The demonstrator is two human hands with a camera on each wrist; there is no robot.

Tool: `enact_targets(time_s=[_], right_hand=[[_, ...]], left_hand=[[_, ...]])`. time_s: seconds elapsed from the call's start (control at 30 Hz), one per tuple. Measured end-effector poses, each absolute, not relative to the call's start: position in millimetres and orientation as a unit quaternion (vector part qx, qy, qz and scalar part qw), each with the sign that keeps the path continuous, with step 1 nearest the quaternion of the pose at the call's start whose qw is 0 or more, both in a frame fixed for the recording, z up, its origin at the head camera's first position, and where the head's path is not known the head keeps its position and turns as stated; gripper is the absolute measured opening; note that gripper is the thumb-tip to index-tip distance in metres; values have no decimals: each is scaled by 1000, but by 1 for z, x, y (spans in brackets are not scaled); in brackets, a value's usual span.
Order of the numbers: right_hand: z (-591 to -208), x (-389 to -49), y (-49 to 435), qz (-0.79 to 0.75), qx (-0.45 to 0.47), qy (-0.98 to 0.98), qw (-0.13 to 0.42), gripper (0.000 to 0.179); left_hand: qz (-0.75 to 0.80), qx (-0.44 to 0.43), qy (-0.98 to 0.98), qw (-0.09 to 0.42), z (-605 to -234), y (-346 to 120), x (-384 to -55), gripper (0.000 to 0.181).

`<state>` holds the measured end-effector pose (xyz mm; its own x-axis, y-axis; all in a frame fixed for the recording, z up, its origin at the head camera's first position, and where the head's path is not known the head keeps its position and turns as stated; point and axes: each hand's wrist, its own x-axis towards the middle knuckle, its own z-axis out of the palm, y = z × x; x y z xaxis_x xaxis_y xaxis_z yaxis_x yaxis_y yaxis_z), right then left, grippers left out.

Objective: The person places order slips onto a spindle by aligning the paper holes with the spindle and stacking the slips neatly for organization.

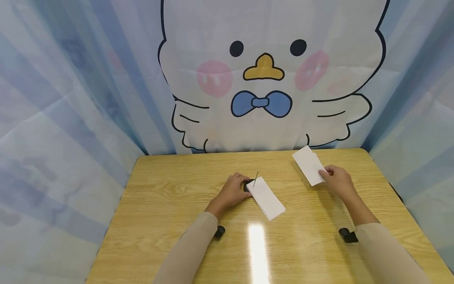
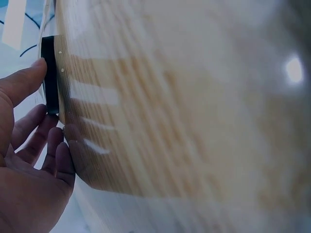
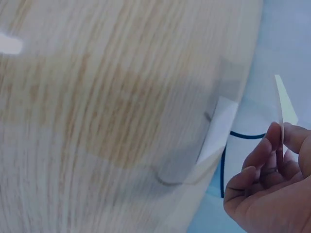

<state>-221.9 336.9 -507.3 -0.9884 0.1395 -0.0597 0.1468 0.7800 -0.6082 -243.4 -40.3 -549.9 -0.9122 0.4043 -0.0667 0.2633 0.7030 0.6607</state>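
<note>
My left hand (image 1: 234,190) grips the black base (image 2: 50,75) of a bill spike (image 1: 256,178), whose thin rod points up. In the left wrist view the thumb presses one side of the base and fingertips touch near its other end. A small stack of white paper slips (image 1: 267,200) sits around the rod near one end and slants toward the front right. Farther right, my right hand (image 1: 338,181) pinches white paper (image 1: 307,165) at its corner between thumb and fingers. A second edge shows behind it; the number of slips is unclear. The right wrist view shows this paper (image 3: 282,104) nearly edge-on.
The wooden table (image 1: 170,213) is glossy, with a bright reflection at front centre. Small black pieces (image 1: 220,232) show by both sleeves. A curtain (image 1: 262,130) with a cartoon bird hangs behind the table's back edge. A white shape (image 3: 217,128) near the table edge may be a reflection.
</note>
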Motion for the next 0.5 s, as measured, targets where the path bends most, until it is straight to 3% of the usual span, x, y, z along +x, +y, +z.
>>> enact_targets(time_s=[0.5], right_hand=[[-483,-210,322,-346,48,937,-8,55]], left_hand=[[364,174,909,107,-546,-43,-242,57]])
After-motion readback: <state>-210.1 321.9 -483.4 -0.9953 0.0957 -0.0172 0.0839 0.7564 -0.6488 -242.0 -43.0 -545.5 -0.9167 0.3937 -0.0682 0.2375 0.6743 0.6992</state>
